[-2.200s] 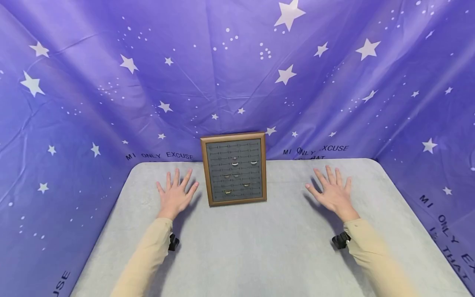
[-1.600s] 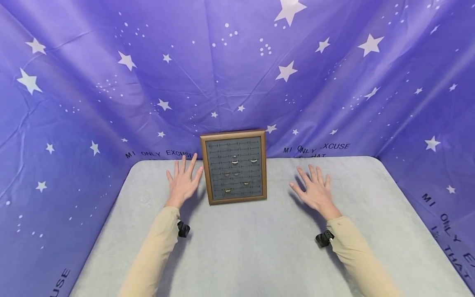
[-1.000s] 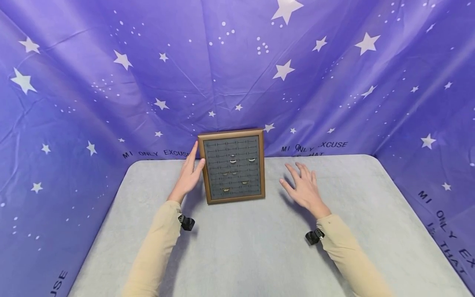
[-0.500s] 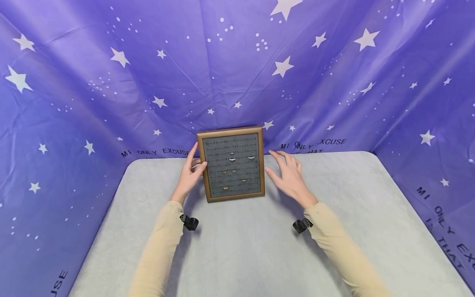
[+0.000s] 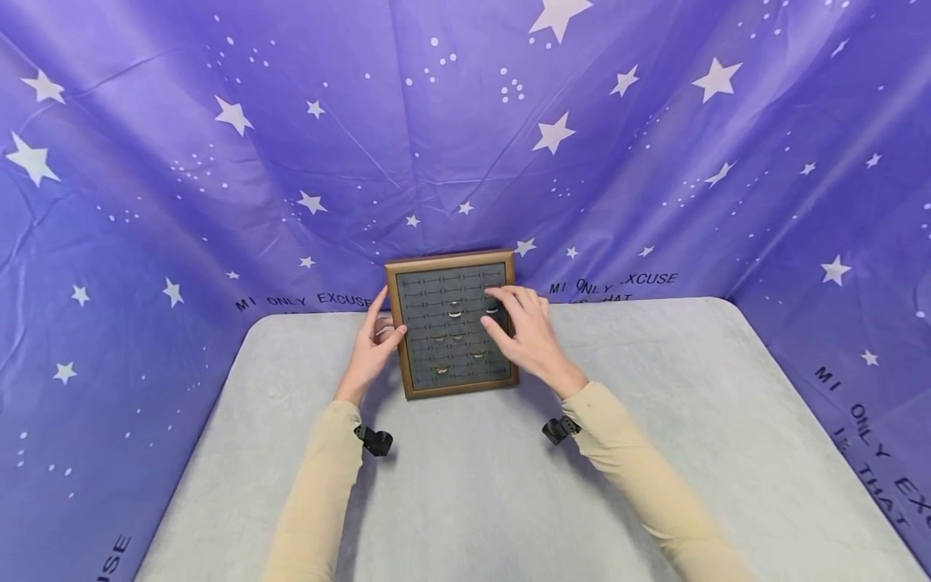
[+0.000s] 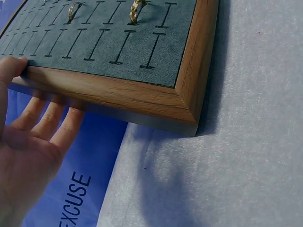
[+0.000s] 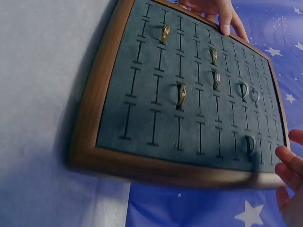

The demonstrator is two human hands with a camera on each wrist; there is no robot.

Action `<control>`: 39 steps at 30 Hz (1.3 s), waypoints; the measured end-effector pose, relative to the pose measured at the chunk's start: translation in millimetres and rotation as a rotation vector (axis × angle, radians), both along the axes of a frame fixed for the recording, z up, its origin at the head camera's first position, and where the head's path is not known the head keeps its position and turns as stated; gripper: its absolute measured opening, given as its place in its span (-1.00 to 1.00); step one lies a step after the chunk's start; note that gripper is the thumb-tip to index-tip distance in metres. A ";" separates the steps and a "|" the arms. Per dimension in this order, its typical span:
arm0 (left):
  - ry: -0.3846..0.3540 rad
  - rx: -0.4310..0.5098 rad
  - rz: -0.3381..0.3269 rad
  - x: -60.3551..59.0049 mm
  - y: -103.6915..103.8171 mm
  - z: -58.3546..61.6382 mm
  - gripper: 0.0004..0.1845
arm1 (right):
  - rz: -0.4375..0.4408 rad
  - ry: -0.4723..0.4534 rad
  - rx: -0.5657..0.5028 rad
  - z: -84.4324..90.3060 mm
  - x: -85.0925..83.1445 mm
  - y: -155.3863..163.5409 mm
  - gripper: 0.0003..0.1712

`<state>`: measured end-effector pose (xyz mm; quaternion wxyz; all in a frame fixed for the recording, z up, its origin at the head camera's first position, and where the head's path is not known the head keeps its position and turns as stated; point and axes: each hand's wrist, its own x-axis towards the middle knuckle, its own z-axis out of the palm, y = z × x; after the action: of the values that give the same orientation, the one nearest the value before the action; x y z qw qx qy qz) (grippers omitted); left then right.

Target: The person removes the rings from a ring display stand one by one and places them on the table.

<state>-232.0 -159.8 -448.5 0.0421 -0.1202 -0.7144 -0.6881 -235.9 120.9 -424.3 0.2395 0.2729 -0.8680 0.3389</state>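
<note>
A ring display board [image 5: 461, 390] with a wooden frame and dark grey-green slotted padding leans upright at the back of the table. Several rings sit in its slots, among them a gold ring [image 7: 182, 95] and a silver ring [image 7: 251, 144]. My left hand [image 5: 367, 353] grips the board's left edge, thumb on the frame's front and fingers behind. Over the board's right side is my right hand [image 5: 534, 338], holding nothing. Its thumb and index finger are spread apart near the silver ring. In the right wrist view, the right fingers [image 7: 289, 163] are beside the frame's edge.
Beneath the board lies a grey table [image 5: 465, 485]. A purple star-printed curtain [image 5: 305, 137] surrounds it at the back and both sides, close behind the board. A black wrist camera [image 5: 377, 441] sits on the left wrist and another black camera [image 5: 558, 430] on the right.
Both hands have moved inward from either side of the board. The left hand has taken hold of the board's left edge. The right hand has come left over its right side.
</note>
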 end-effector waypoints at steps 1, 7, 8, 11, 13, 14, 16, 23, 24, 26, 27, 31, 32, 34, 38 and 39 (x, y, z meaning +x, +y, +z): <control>0.007 0.001 0.003 -0.1 0.5 -0.5 -0.22 | 0.008 0.011 -0.004 0.4 -1.5 -2.4 -0.46; 0.036 -0.015 0.021 -0.4 1.8 -3.8 -0.22 | 0.057 0.041 -0.030 1.4 -13.4 -15.9 -0.57; 0.033 -0.015 0.020 -0.5 1.8 -4.0 -0.22 | 0.063 0.043 -0.032 1.3 -15.3 -17.9 -0.59; 0.025 -0.005 0.011 -0.7 1.5 -4.3 -0.22 | 0.083 0.053 -0.040 1.1 -19.8 -23.8 -0.65; 0.028 0.000 0.000 -0.9 1.3 -4.4 -0.22 | 0.088 0.061 -0.044 0.6 -22.1 -27.4 -0.68; 0.029 0.000 -0.004 -1.1 1.2 -4.6 -0.22 | 0.089 0.064 -0.050 0.0 -23.2 -29.1 -0.69; 0.033 -0.003 -0.010 -1.4 0.9 -4.7 -0.22 | 0.089 0.072 -0.062 -1.6 -25.4 -32.5 -0.71; 0.031 -0.042 -0.006 -0.2 -0.1 -3.4 -0.21 | 0.062 0.086 -0.089 -8.3 -30.0 -41.9 -0.77; 0.028 -0.046 -0.004 -0.1 -0.5 -3.4 -0.21 | 0.060 0.087 -0.088 -9.0 -30.5 -43.1 -0.77; 0.024 -0.049 0.003 0.3 -0.2 -3.5 -0.21 | 0.051 0.089 -0.086 -10.2 -30.9 -44.5 -0.78; 0.024 -0.052 0.006 0.5 -0.3 -3.6 -0.21 | 0.044 0.092 -0.081 -10.8 -31.1 -45.3 -0.79; 0.027 -0.057 0.008 1.3 -0.8 -3.5 -0.21 | 0.011 0.104 -0.075 -12.9 -32.1 -48.8 -0.83; 0.027 -0.057 0.004 1.1 -0.9 -3.7 -0.20 | 0.000 0.108 -0.077 -13.5 -32.3 -49.8 -0.84; 0.025 -0.058 -0.004 0.7 -0.8 -3.8 -0.20 | -0.025 0.118 -0.084 -14.1 -32.7 -52.3 -0.87; 0.024 -0.051 -0.016 0.0 0.1 -4.6 -0.20 | -0.082 0.132 -0.094 -15.1 -32.2 -57.7 -0.91; 0.022 -0.048 -0.017 0.0 0.5 -4.8 -0.20 | -0.095 0.132 -0.096 -15.4 -31.9 -59.0 -0.91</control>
<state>-231.9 -159.3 -453.3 0.0410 -0.1348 -0.7292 -0.6696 -267.8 61.9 -439.7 0.3249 0.2414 -0.8449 0.3497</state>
